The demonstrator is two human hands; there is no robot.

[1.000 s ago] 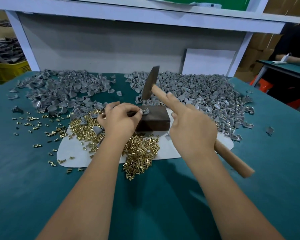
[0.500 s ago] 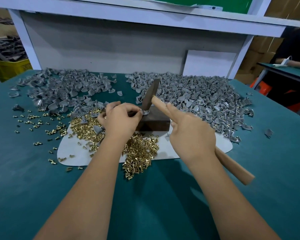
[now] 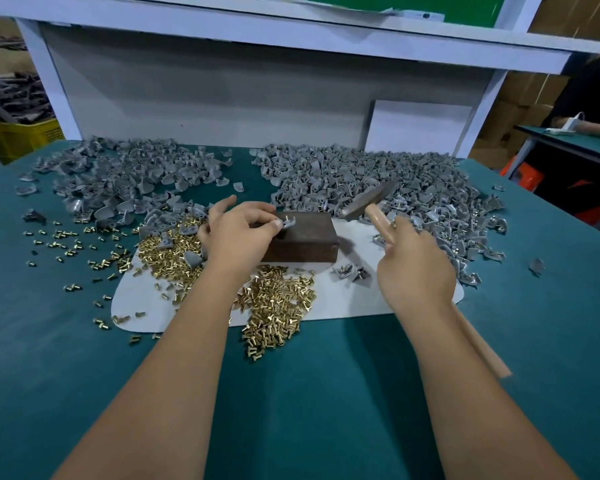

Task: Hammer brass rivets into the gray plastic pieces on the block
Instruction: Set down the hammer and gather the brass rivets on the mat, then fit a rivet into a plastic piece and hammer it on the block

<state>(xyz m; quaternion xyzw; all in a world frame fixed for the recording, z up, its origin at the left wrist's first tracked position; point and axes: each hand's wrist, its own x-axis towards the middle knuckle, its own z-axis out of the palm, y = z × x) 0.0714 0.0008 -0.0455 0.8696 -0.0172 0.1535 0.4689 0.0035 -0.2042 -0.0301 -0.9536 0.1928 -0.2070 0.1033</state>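
Observation:
A dark wooden block [image 3: 303, 242] lies on a white mat [image 3: 343, 299] in the middle of the green table. My left hand [image 3: 239, 233] pinches a gray plastic piece [image 3: 288, 224] on the block's top left edge. My right hand [image 3: 414, 268] grips the wooden handle of a hammer [image 3: 368, 202], whose dark head is off to the right of the block, above the right gray pile. A heap of brass rivets [image 3: 274, 303] lies in front of the block, and more rivets [image 3: 167, 251] lie to the left.
Two big piles of gray plastic pieces cover the far table, one at the left [image 3: 125, 178] and one at the right [image 3: 395, 188]. Loose rivets [image 3: 66, 244] scatter at the left. A white shelf frame [image 3: 257, 39] stands behind. Another person's arm [image 3: 589, 128] rests on a side table.
The hammer head has swung from over the block, down onto the piece, then away to the right. My left hand keeps holding the gray piece on the block.

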